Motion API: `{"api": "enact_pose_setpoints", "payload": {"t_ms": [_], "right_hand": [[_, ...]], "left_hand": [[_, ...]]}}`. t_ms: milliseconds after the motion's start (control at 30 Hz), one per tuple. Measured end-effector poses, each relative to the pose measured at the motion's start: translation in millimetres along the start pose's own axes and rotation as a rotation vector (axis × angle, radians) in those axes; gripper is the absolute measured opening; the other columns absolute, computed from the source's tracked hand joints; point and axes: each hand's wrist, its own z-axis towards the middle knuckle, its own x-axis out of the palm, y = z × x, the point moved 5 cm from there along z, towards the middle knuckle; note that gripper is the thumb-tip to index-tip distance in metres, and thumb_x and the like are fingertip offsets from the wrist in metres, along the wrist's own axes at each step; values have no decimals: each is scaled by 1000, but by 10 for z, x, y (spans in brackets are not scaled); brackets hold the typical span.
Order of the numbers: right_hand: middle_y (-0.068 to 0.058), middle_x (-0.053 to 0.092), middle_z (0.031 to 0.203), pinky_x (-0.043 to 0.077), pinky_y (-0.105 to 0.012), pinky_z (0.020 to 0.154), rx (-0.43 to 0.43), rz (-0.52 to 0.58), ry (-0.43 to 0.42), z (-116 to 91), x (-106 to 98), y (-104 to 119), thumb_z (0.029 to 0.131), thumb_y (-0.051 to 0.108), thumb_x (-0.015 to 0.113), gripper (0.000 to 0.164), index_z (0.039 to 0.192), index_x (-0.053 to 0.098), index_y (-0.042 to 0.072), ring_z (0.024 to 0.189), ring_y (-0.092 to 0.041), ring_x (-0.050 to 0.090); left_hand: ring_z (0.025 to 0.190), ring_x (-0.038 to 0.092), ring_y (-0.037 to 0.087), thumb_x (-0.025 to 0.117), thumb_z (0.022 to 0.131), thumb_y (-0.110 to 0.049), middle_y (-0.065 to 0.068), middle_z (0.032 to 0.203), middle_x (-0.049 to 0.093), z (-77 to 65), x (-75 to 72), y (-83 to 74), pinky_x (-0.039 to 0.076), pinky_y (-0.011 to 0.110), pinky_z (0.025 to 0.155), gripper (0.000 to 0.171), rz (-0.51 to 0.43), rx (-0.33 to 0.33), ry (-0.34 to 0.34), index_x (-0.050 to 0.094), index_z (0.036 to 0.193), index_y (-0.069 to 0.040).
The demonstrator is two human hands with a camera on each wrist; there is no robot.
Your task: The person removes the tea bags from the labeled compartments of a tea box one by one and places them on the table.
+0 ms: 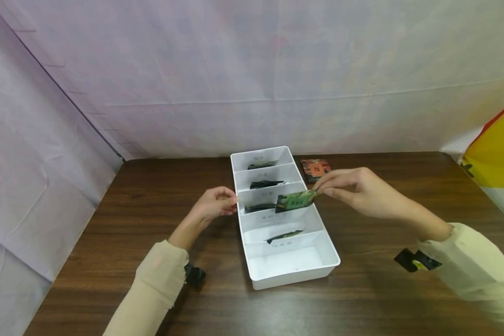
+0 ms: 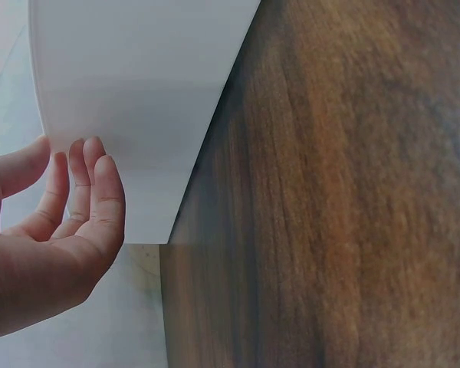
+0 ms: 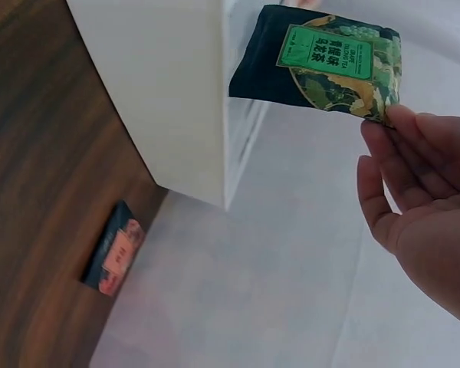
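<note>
A long white divided box [image 1: 294,278] stands on the table, with small dark sachets in several compartments. Its near left rim is pinched between the thumb and fingertips of my left hand [image 1: 215,203], whose other fingers bend beside the outer wall [image 2: 138,100]. Above the middle compartments, my right hand [image 1: 361,191] pinches a green and black oolong tea sachet [image 1: 296,200] by one end. In the right wrist view the sachet's green label [image 3: 326,52] faces the camera, and the sachet juts out over the box rim.
An orange and black sachet [image 1: 316,169] lies on the brown wooden table [image 1: 374,289], right of the box's far end. White cloth [image 1: 252,84] hangs behind the table. A yellow and red cloth [image 1: 493,149] is at the far right.
</note>
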Motion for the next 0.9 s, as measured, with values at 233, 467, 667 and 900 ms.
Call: {"api": "enact_pose_setpoints", "payload": {"t_ms": [233, 467, 667, 900], "right_hand": [[1, 65, 99, 43, -14, 67, 32, -78, -35, -5, -204, -8, 82, -10, 60, 21, 92, 71, 5, 92, -3, 57], [0, 65, 100, 44, -12, 70, 83, -125, -33, -29, -368, -53, 86, -6, 58, 20, 94, 71, 7, 93, 2, 56], [-4, 66, 100, 42, -10, 71, 149, -137, -47, -67, -500, -164, 86, -4, 58, 18, 93, 71, 6, 93, 4, 55], [-2, 66, 99, 41, -8, 71, 229, -150, -47, -144, -599, -342, 87, 0, 59, 17, 92, 71, 11, 91, 5, 55]], "left_hand": [[66, 57, 14, 54, 89, 4, 6, 74, 57, -8, 10, -3, 51, 31, 69, 7, 8, -15, -8, 53, 93, 9], [66, 57, 15, 55, 88, 3, 12, 78, 58, -1, 5, 4, 51, 34, 71, 4, 11, -11, -10, 54, 90, 6], [66, 57, 15, 55, 89, 2, 12, 78, 58, 13, 3, 15, 51, 31, 69, 4, 6, -12, -15, 54, 89, 6], [66, 57, 15, 54, 89, 3, 10, 77, 58, 11, 0, 16, 51, 32, 70, 7, 11, -9, -7, 53, 93, 8]]}}
